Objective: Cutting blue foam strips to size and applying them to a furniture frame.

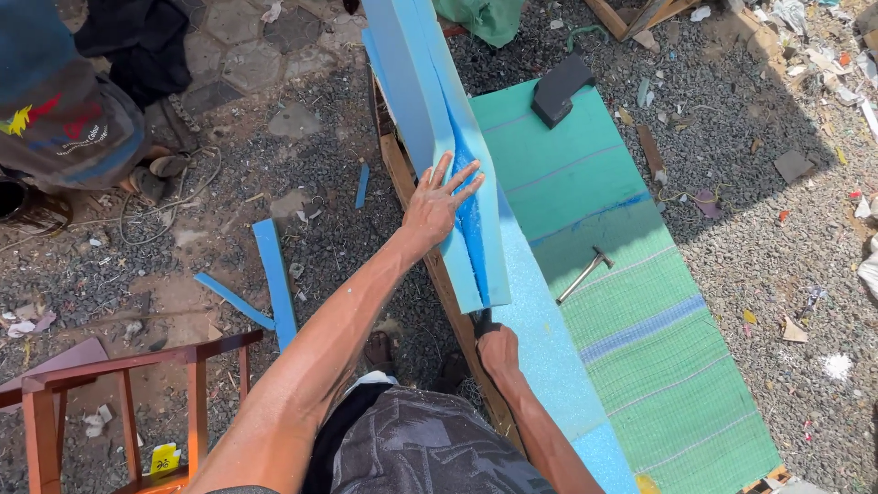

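**Foam slab partly split, cut still running along its length**

The left hand [437,203] lies flat with fingers spread on the upper blue foam layer [430,101], pressing and lifting it away from the slab beneath. The right hand [498,350] sits lower, at the near end of the opening, curled around a dark object that may be a knife handle; the blade is hidden, so what it grips cannot be told for certain.

Between the two hands the foam gapes in a rough, torn-looking blue seam [471,229], with the peeled layer tilted up on edge and the lower foam slab [549,357] lying flat. As a judgement, the split is well under way: the near stretch is parted, while the far end toward the top of the view looks still joined.

The slab rests against a wooden frame edge [448,293], beside a green mesh-covered panel [668,366]. On that panel lie a hammer [585,273] and a dark block [560,89]. Blue foam offcut strips [274,284] lie on the gravel ground [750,183], near a red wooden frame [119,393]. Another person [64,110] crouches at upper left.
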